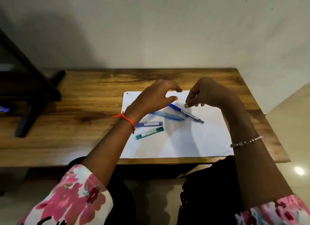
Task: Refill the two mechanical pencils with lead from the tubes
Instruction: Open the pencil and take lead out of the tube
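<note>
Both my hands hovered bare over the pencils, nothing yet picked up.

I had laid everything on one white sheet (192, 140) on the wooden counter (83, 107), I judge so that thin leads would show and not roll off. My left hand (154, 97) hung above the sheet's far left, fingers spread in a loose curve and gripping nothing. Near its wrist lay two lead tubes, a blue tube (149, 124) and, nearer me, a green tube (149, 133), both lying flat and apart. Right of them lay two mechanical pencils side by side: a light blue pencil (167, 115) and a dark blue pencil (186, 113), tips pointing right. My right hand (206, 93) drooped just above the dark one's far end, fingers loosely curled, holding nothing I could see, likely ready to take it first.
</note>
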Demonstrator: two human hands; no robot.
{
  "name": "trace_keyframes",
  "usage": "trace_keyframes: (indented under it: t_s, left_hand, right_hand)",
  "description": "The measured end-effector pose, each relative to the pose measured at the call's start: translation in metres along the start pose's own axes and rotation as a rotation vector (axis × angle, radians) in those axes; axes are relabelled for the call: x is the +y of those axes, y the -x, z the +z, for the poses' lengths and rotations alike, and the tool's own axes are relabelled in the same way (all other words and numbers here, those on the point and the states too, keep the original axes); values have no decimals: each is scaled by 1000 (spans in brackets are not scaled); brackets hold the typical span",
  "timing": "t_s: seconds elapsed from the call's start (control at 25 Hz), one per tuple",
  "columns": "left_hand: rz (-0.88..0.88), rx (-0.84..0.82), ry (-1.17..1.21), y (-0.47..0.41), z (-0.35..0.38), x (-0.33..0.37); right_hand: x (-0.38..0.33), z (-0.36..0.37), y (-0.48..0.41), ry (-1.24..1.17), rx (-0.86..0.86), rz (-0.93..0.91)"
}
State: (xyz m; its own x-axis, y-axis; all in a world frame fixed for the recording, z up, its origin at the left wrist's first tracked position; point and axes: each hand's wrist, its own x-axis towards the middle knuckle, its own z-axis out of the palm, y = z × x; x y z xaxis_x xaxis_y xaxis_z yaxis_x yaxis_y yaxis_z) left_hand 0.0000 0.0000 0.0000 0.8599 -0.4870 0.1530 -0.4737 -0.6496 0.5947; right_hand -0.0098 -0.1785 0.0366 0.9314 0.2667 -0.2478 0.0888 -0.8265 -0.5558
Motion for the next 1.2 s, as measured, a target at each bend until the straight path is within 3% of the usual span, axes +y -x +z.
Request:
trace_keyframes:
  t_s: [0.2,0.44,0.56,0.68,0.84,0.92,1.2]
  left_hand:
    - [9,-154,-46,-4,9,-3]
    - [7,-212,-86,-1,12,-7]
    - [18,-140,-42,-4,10,-4]
    - [-52,49,191,-5,-4,1]
    - [-182,144,395,0,-21,5]
    - [-245,144,436,2,-24,9]
    - [-307,141,617,3,-25,14]
  right_hand:
    - [4,15,-4,190,-123,104]
    - [6,20,-9,191,-39,82]
    - [4,10,-6,-129,123,3]
    - [1,7,-5,-648,312,-56]
    - [-8,15,-11,-1105,406,-96]
    - [-12,17,-13,-1183,417,-101]
    - [-19,19,-13,-1127,488,-43]
